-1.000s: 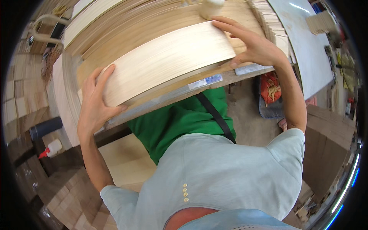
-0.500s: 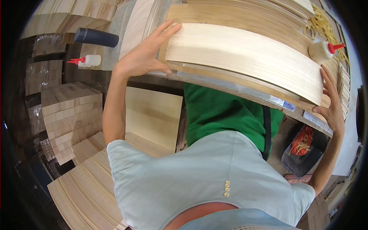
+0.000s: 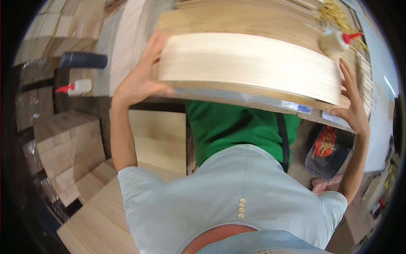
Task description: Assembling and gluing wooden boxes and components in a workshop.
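Pale board point(image 3: 249, 65) is over the bench point(image 3: 241, 99), between my hands; probably light, stiff, smooth, corners chippable. Best hold: both short ends. My left hand point(image 3: 141, 80) and right hand point(image 3: 354, 111) span those, thumbs apart from fingers; can't tell if clamped. Versus earlier: view shifts, hands stay at ends.

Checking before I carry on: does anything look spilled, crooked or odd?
At the upper right, a loose tangle of yellow strands beside the red-tipped bottle looks untidy. No spill or breakage shows around the pale board between the left hand and right hand, though blur could hide small flaws.
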Motion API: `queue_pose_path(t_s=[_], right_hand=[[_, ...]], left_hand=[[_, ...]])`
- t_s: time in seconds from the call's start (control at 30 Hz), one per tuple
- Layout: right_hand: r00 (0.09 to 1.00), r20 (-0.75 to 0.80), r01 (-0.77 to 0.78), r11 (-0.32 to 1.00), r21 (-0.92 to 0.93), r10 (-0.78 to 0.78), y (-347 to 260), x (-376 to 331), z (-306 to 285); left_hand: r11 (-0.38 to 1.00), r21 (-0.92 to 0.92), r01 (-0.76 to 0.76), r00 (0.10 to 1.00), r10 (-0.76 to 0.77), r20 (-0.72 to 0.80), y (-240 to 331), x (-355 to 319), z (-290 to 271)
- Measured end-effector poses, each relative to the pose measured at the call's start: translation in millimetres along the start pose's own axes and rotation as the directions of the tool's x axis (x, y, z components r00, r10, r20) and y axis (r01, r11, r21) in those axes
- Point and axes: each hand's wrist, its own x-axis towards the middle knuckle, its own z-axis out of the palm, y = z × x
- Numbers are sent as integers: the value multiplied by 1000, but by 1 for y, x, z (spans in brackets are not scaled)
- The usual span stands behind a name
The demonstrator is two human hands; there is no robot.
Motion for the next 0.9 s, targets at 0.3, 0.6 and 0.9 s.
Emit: queue_pose_path(t_s=[0.3,0.6,0.9], right_hand=[[821,215,-569,725,389,528,48,-2,30],[865,174,-456,594,663,470,3,-3,36],[927,132,-273,391,879,351,4,-27,36]], left_hand=[[640,-713,286,902,-431,-26,-36,-5,36],[473,-862,184,842,-528,-110,-44,-21,58],[574,-811,112,889,-423,-177,-31,-36,67]])
